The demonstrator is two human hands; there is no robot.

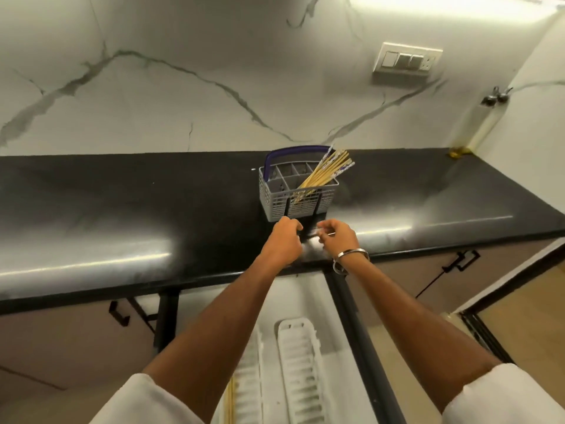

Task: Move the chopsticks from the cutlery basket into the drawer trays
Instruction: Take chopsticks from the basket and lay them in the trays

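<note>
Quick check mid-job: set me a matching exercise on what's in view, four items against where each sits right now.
Items:
1. chopsticks
2. cutlery basket
3. white tray
4. switch plate

Places:
A. on the marble wall, upper right
B. lying in the open drawer below the counter
C. standing on the black counter, just beyond the hands
D. leaning to the right out of a basket compartment

Pairs: 1-D, 2-C, 3-B, 4-A
</note>
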